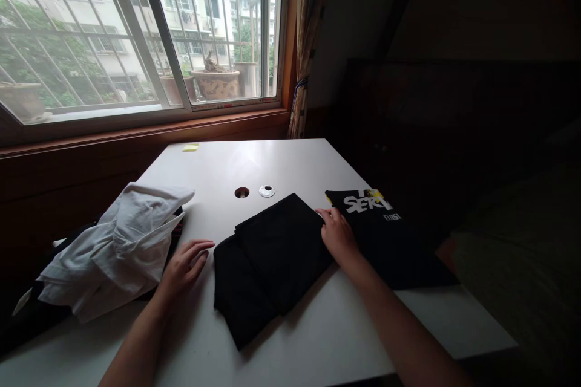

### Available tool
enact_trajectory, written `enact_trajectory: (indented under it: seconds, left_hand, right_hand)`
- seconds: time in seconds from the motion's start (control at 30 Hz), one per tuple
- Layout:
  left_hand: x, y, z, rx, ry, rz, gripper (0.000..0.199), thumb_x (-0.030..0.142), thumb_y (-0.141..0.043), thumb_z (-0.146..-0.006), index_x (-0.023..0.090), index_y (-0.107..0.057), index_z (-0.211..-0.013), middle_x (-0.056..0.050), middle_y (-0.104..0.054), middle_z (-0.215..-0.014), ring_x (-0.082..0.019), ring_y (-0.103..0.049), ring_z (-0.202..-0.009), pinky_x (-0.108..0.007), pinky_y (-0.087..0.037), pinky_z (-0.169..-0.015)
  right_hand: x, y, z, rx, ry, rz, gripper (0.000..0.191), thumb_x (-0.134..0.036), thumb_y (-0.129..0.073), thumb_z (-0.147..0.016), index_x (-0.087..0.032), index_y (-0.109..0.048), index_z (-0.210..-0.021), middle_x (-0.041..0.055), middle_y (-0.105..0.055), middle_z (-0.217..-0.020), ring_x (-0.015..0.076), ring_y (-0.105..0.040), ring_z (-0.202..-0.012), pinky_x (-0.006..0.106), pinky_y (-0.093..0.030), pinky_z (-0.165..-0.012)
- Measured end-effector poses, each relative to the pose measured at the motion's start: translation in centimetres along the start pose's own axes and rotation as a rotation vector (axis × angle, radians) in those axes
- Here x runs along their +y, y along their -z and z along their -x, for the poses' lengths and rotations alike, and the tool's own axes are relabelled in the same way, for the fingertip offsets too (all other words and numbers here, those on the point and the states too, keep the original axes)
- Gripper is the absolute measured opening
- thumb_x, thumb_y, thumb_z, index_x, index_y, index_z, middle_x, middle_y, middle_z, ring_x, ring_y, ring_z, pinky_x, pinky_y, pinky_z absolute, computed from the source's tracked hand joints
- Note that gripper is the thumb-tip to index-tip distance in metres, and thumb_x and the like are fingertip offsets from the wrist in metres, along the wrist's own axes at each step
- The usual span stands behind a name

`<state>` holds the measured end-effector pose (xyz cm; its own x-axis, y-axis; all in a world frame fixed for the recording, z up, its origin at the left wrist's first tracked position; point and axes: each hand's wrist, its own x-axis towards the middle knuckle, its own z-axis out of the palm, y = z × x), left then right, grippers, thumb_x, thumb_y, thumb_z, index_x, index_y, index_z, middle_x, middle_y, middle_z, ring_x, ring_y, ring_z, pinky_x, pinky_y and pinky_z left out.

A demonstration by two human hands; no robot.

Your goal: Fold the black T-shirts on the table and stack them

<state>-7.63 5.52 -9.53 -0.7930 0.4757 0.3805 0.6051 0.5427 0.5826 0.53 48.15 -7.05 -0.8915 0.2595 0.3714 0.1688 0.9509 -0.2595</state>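
A black folded garment [276,260] lies at an angle on the white table [354,326], with a folded layer showing on top. My left hand [184,263] is beside its left edge, fingers stretched out and holding nothing; the fingertips come very close to the cloth. At the garment's right edge is my right hand [338,233], its fingers extended and touching the upper right corner, the thumb hidden. Just right of that hand lies a dark folded T-shirt [385,248] with white and yellow lettering.
A crumpled white garment [122,242] is heaped over dark cloth on the table's left side. Beyond the black garment are a round table hole [242,192] and a white round cap [267,191]. A yellow note [190,147] lies near the back edge, below a barred window [181,42].
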Motion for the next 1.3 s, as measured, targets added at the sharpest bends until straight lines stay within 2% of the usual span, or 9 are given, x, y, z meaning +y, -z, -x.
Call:
enact_trajectory:
  seconds: [0.13, 0.27, 0.37, 0.47, 0.6, 0.73, 0.83, 1.1, 1.3]
  left_hand:
    - [0.5, -0.2, -0.1, -0.002, 0.013, 0.009, 0.031, 0.043, -0.050, -0.099, 0.027, -0.073, -0.114, -0.006, -0.071, -0.115, -0.026, -0.064, -0.111, -0.040, -0.048, -0.100]
    - [1.0, -0.1, -0.5, -0.023, 0.127, 0.070, 0.036, 0.050, -0.050, -0.098, 0.027, -0.073, -0.113, -0.006, -0.072, -0.113, -0.026, -0.066, -0.107, -0.039, -0.051, -0.094]
    - [1.9, 0.0, -1.5, -0.048, 0.230, 0.122, 0.041, 0.055, -0.052, -0.095, 0.026, -0.074, -0.111, -0.007, -0.073, -0.113, -0.027, -0.068, -0.100, -0.038, -0.053, -0.087]
    - [3.1, -0.1, -3.0, -0.074, 0.279, 0.162, 0.043, 0.058, -0.054, -0.092, 0.025, -0.074, -0.109, -0.007, -0.073, -0.113, -0.027, -0.070, -0.096, -0.038, -0.056, -0.084]
    - [4.4, -1.3, -5.1, -0.089, 0.249, 0.147, 0.039, 0.056, -0.058, -0.089, 0.023, -0.075, -0.102, -0.007, -0.074, -0.106, -0.027, -0.071, -0.093, -0.037, -0.056, -0.082]
    - [4.8, -3.1, -6.9, -0.081, 0.271, 0.164, 0.036, 0.054, -0.059, -0.088, 0.023, -0.073, -0.099, -0.007, -0.073, -0.105, -0.026, -0.071, -0.090, -0.037, -0.055, -0.083]
    - [4.8, -4.1, -7.8, -0.093, 0.281, 0.158, 0.033, 0.053, -0.061, -0.087, 0.023, -0.073, -0.094, -0.006, -0.072, -0.102, -0.025, -0.071, -0.089, -0.036, -0.054, -0.082]
    - [6.0, -4.5, -7.6, -0.062, 0.305, 0.183, 0.030, 0.051, -0.062, -0.085, 0.023, -0.071, -0.090, -0.005, -0.072, -0.096, -0.023, -0.070, -0.084, -0.033, -0.054, -0.077]
    - [6.8, -4.4, -7.4, -0.039, 0.289, 0.105, 0.030, 0.051, -0.060, -0.086, 0.024, -0.070, -0.084, -0.005, -0.072, -0.090, -0.024, -0.068, -0.085, -0.034, -0.051, -0.078]
  right_hand:
    - [-1.2, 1.2, 1.0, 0.025, 0.180, -0.104, 0.037, -0.002, -0.057, -0.087, -0.022, -0.069, -0.116, 0.0084, -0.066, -0.111, 0.0267, -0.059, -0.106, 0.041, -0.049, -0.096]
    - [-3.3, 2.1, 3.7, -0.207, 0.496, -0.338, 0.017, -0.008, -0.064, -0.090, -0.023, -0.069, -0.097, 0.0031, -0.067, -0.098, 0.0200, -0.060, -0.094, 0.033, -0.051, -0.086]
    - [-4.0, 2.1, 5.9, -0.326, 0.609, -0.439, 0.010, -0.015, -0.070, -0.090, -0.023, -0.069, -0.095, 0.0017, -0.066, -0.095, 0.0172, -0.059, -0.088, 0.029, -0.050, -0.078]
    - [-3.9, 1.8, 7.5, -0.341, 0.639, -0.488, 0.010, -0.019, -0.074, -0.088, -0.022, -0.069, -0.096, 0.0019, -0.066, -0.096, 0.0167, -0.058, -0.087, 0.029, -0.049, -0.075]
    - [-3.4, 1.9, 8.7, -0.293, 0.636, -0.541, 0.019, -0.025, -0.080, -0.082, -0.022, -0.070, -0.098, 0.0040, -0.066, -0.098, 0.0190, -0.058, -0.089, 0.034, -0.049, -0.080]
    - [-3.4, 2.0, 9.5, -0.257, 0.663, -0.564, 0.030, -0.032, -0.086, -0.077, -0.022, -0.070, -0.101, 0.0052, -0.067, -0.100, 0.0209, -0.059, -0.090, 0.040, -0.049, -0.087]
    - [-3.4, 1.7, 9.8, -0.237, 0.688, -0.567, 0.029, -0.033, -0.084, -0.078, -0.022, -0.071, -0.100, 0.0053, -0.068, -0.099, 0.0209, -0.059, -0.088, 0.039, -0.048, -0.084]
    - [-3.6, 1.6, 9.8, -0.232, 0.684, -0.645, 0.014, -0.025, -0.078, -0.084, -0.021, -0.070, -0.096, 0.0046, -0.068, -0.091, 0.0184, -0.058, -0.083, 0.033, -0.048, -0.075]
    - [-3.7, 1.7, 10.1, -0.204, 0.657, -0.669, 0.013, -0.016, -0.071, -0.084, -0.020, -0.068, -0.096, 0.0038, -0.067, -0.088, 0.0172, -0.058, -0.080, 0.032, -0.048, -0.074]
